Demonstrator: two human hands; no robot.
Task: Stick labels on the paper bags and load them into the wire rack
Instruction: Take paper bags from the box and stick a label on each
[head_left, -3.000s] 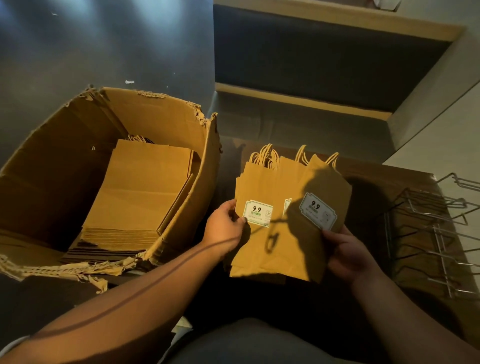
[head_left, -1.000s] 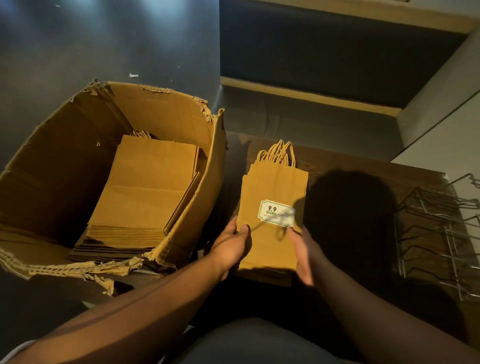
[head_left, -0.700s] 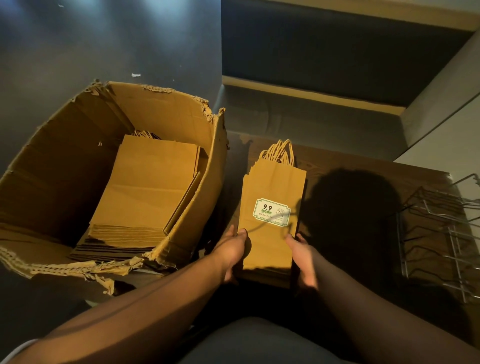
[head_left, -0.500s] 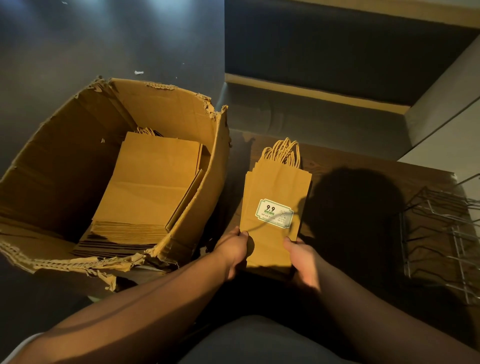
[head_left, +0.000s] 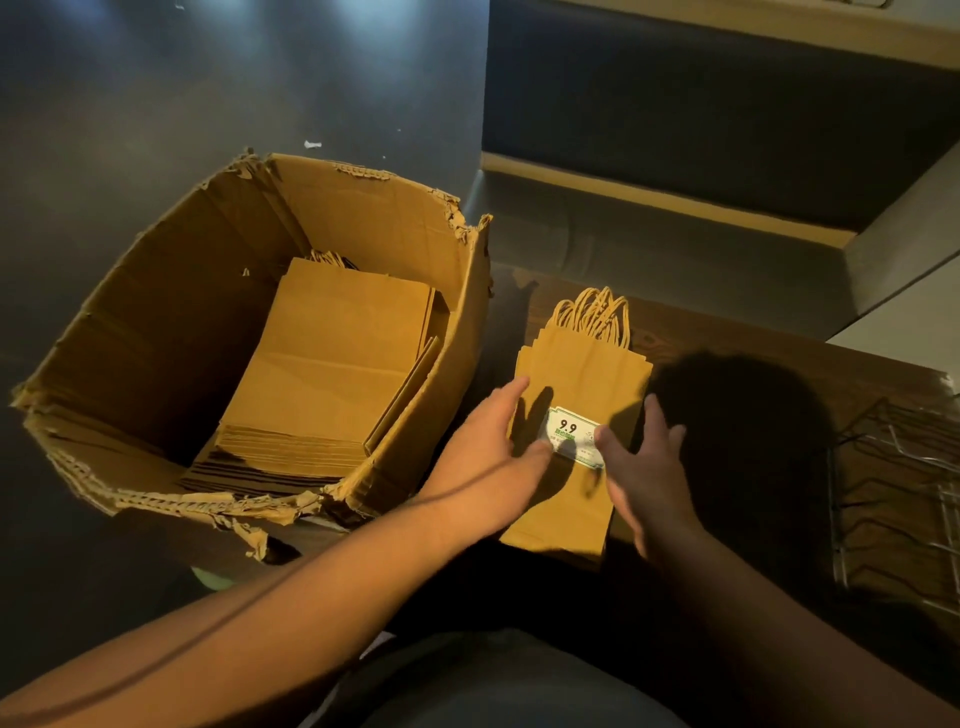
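Hands flat on labelled bags

Both hands, left and right, are lying flat-fingered on the labelled bags, box sitting left, rack right

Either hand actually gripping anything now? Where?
No grip. Both hands, left and right, lie open-fingered on the stack of labelled brown paper bags.

A white label on the top paper bag reads "9.9" in black; a green strip beneath it and smaller print are too blurred to read.
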